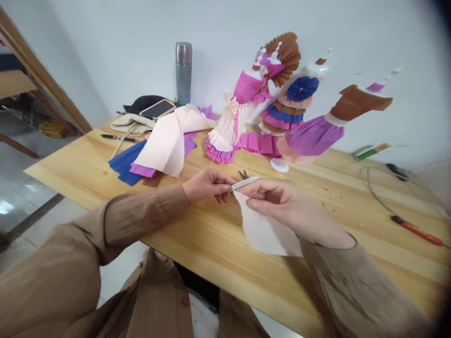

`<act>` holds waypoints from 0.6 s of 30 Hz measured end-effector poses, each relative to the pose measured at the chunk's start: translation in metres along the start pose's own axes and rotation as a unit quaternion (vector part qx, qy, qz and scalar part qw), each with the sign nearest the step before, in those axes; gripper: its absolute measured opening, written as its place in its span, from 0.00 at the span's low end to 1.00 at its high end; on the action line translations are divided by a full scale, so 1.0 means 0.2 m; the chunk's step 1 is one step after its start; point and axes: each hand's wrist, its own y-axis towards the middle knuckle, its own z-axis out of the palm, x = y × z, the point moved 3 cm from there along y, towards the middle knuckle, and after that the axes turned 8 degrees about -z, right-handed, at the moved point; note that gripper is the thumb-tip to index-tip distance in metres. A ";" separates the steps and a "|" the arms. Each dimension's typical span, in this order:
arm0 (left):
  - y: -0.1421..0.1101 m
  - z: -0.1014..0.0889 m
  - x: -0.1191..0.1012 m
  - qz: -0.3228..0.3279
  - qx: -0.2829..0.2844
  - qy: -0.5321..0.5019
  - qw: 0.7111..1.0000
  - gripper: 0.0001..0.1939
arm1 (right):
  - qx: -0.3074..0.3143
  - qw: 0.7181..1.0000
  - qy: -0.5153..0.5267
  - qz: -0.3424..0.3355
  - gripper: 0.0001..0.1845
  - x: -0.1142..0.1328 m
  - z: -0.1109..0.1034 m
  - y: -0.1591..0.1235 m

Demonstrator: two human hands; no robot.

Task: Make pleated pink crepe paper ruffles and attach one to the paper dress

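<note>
A piece of white crepe paper [269, 234] hangs from my hands over the front of the table. My left hand [208, 184] is closed, pinching the paper's left corner between thumb and fingers. The thumb and fingers of my right hand [278, 199] grip the upper edge of the same sheet. A narrow whitish strip [247, 182] runs between the two hands; whether it is the sheet's folded edge or a separate piece I cannot tell. Just behind it, dark scissor-like tips [243, 175] show, the rest hidden.
Paper dresses on stands [315, 134] line the wall, beside a steel flask [183, 75]. Coloured crepe sheets [165, 145], a phone [157, 109] and a pen [120, 138] lie left. A white disc [279, 165] and a red-handled tool with a cord [419, 230] lie right.
</note>
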 end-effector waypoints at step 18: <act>-0.01 0.01 -0.02 0.043 -0.093 0.112 0.989 0.05 | -0.372 0.923 0.044 -0.091 0.11 0.00 -0.25 0.01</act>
